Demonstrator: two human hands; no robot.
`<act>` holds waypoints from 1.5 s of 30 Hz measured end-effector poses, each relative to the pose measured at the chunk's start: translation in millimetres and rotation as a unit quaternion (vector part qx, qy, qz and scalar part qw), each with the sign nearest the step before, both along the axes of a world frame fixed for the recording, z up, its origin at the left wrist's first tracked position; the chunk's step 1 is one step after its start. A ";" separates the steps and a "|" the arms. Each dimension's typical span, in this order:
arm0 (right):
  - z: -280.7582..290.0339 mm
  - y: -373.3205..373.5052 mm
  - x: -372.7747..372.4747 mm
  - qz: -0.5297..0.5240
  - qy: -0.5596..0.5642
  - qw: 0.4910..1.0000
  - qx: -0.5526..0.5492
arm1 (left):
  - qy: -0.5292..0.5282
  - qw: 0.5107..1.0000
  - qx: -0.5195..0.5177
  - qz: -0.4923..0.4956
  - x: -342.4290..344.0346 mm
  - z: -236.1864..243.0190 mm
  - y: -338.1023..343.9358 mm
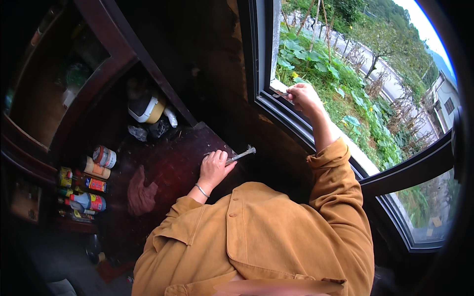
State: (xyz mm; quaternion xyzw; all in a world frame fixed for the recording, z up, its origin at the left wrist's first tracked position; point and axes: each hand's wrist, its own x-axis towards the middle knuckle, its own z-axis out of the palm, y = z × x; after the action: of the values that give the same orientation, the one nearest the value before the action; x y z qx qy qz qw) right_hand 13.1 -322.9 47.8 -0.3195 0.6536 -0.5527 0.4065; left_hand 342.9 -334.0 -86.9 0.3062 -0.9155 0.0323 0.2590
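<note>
My left hand (213, 170), with a silver bangle at the wrist, rests on the edge of the dark red cabinet top (182, 150). Its fingers are closed around a thin brush-like stick (243, 154), whose frayed, pale end sticks out past the edge toward the window. At the open window, my right hand (305, 98) reaches up to the dark window frame (291, 114). Its fingers pinch a small, thin, greyish piece (281, 95) just above the sill track. I cannot make out the kind of that piece.
Bottles and jars (94, 185) stand in a group at the left. A crumpled reddish cloth (141, 191) lies on the cabinet top. Farther back are a white and yellow container (148, 109) and plastic bags (138, 132). The window sash (410, 190) swings out at the right; plants grow outside.
</note>
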 end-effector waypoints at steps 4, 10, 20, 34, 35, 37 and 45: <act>-4.1 0.4 5.0 0.009 0.048 0.998 0.035 | -0.002 1.000 0.000 0.004 3.4 -2.5 -1.0; -26.3 -2.6 43.2 0.002 0.076 0.995 -0.058 | -0.004 1.000 0.002 -0.007 1.0 -0.3 -1.7; -9.1 23.3 41.2 0.013 0.207 0.976 0.060 | -0.005 1.000 0.010 0.000 1.6 -1.3 -1.6; -42.4 -30.8 25.3 0.009 -0.101 0.993 -0.052 | -0.008 1.000 0.002 0.004 0.2 -2.4 -0.4; -45.0 -28.6 29.9 0.003 -0.122 0.989 -0.082 | -0.009 1.000 0.001 0.004 0.5 -2.0 -0.3; -52.8 -22.5 31.9 0.014 -0.126 0.988 -0.093 | -0.010 1.000 -0.001 0.003 0.5 -1.2 0.1; -57.0 -15.1 30.9 0.010 -0.206 0.971 -0.117 | -0.020 1.000 -0.007 0.007 -0.3 -0.8 0.5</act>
State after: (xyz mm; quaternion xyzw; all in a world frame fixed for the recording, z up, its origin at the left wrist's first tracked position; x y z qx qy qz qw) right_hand 44.0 -338.0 -9.2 -0.2507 0.4833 -0.6749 0.4981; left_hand 342.6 -333.6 -87.6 0.3098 -0.9180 0.0470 0.2431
